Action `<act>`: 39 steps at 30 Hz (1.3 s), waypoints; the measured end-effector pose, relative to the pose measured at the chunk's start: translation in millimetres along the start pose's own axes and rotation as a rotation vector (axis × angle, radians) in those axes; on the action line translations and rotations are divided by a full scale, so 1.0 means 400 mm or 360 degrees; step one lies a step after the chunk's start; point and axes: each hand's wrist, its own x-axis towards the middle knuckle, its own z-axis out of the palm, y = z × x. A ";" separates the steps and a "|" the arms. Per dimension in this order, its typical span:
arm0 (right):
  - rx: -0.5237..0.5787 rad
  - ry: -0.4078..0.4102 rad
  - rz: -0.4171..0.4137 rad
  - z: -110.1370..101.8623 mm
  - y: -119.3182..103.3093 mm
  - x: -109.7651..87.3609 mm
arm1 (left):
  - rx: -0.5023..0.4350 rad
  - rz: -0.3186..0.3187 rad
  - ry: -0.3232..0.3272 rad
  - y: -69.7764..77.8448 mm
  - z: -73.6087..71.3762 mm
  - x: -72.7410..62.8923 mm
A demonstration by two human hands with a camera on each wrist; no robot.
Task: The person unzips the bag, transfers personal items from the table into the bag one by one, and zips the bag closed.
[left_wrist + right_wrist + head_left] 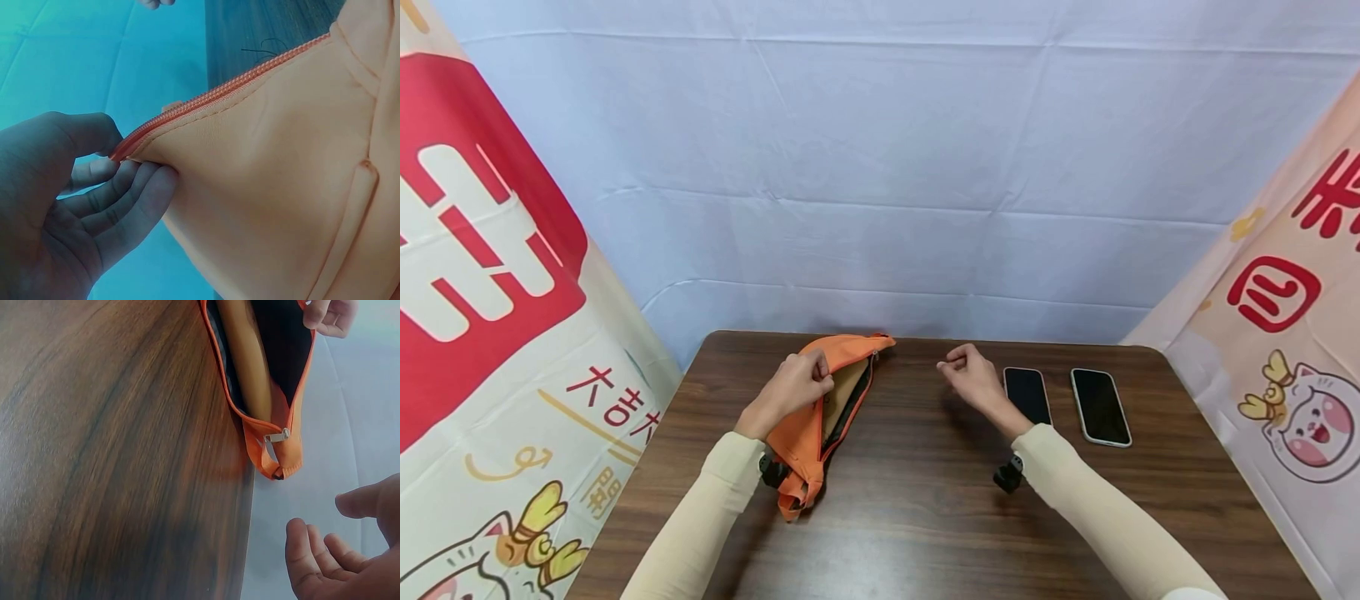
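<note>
An orange zippered waist bag (798, 433) lies on the left part of the table, its long zip undone and its tan and dark inside showing. My left hand (796, 384) pinches the upper zip edge between thumb and fingers, as the left wrist view shows at the zipper (225, 87). In the right wrist view the metal zip pull (277, 435) sits at the bag's end, near the strap. My right hand (972, 382) hovers over the table right of the bag, fingers loosely bent and holding nothing; thumb and fingertips are apart in the right wrist view.
Two phones with dark screens lie on the right of the brown wooden table (917, 517): one phone (1027, 395) close by my right wrist, the other phone (1101, 407) farther right. A pale cloth (880, 167) hangs behind the table, with printed banners at both sides.
</note>
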 end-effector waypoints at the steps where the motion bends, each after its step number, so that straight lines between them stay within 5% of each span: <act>1: -0.0002 0.0004 0.0003 -0.002 0.002 0.000 | -0.0001 -0.0002 0.0000 0.000 0.000 0.000; 39: -0.0196 0.0081 0.0029 -0.089 0.081 -0.013 | -0.0022 -0.0030 -0.0034 -0.008 0.007 0.002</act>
